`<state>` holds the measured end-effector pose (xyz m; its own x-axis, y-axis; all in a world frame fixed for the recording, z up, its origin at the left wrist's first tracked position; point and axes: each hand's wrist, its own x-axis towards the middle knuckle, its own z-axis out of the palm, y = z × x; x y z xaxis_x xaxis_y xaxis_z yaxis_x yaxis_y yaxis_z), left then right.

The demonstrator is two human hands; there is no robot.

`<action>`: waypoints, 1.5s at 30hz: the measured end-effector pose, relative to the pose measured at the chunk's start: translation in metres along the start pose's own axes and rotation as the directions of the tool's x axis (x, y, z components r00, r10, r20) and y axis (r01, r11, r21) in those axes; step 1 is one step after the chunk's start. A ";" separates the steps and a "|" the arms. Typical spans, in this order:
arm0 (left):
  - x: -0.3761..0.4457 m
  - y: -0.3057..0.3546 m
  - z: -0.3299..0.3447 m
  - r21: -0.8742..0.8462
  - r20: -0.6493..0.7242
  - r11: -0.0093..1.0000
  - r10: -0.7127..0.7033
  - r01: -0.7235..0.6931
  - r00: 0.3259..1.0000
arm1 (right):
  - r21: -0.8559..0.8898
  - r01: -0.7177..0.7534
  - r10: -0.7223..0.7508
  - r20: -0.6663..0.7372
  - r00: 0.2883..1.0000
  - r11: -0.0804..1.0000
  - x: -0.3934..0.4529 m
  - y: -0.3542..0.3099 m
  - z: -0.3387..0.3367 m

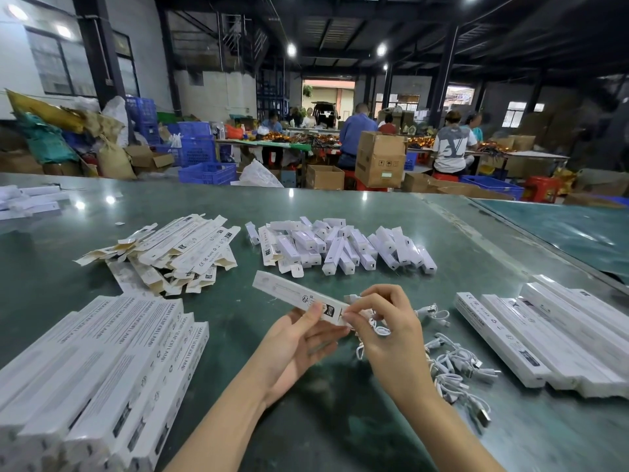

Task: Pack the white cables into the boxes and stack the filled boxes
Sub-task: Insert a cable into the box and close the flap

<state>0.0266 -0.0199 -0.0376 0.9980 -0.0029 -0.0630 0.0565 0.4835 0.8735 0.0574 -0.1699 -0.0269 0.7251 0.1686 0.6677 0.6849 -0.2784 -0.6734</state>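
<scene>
Holding one long white box [301,298] at centre frame, my left hand [299,338] grips its near end from below, thumb on top. My right hand [381,321] pinches a white cable [372,327] at the box's open end, fingers curled; whether the cable's tip is inside the box I cannot tell.

Lower left of the frame: a stack of closed boxes [102,369] lies side by side in layers, printed faces up. Lower right: loose cables [456,366] lie in a heap on the green table [340,420], just right of my right wrist. Right of the heap: a second group of long boxes [531,338], laid parallel, touching one another.

Above centre left: a pile of flat boxes [177,253] with open flaps, overlapping at mixed angles. Above centre right: a pile of short white blocks [343,247], each with a slot in its end face.

Upper frame, beyond the table edge: cardboard cartons [379,158], blue crates [207,172], and seated people [454,144] at other tables.
</scene>
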 end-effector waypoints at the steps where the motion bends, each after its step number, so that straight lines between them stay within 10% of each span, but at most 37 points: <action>1: 0.000 0.000 0.000 0.008 -0.007 1.000 0.008 -0.008 1.000 | 0.006 -0.022 0.022 0.011 1.000 1.000 0.000 0.000 0.000; 17: 0.006 -0.002 -0.005 0.046 -0.050 0.995 0.091 -0.089 0.995 | 0.484 -0.389 0.347 0.178 0.921 0.784 -0.001 -0.011 0.005; 45: 0.000 0.000 -0.003 0.123 -0.023 0.989 0.082 -0.078 0.996 | 0.485 -0.433 0.361 0.238 0.902 0.760 -0.001 -0.008 0.001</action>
<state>0.0268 -0.0172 -0.0395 0.9984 0.0569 -0.0025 -0.0188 0.3708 0.9285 0.0514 -0.1668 -0.0220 0.9184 0.2764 0.2832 0.2418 0.1746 -0.9545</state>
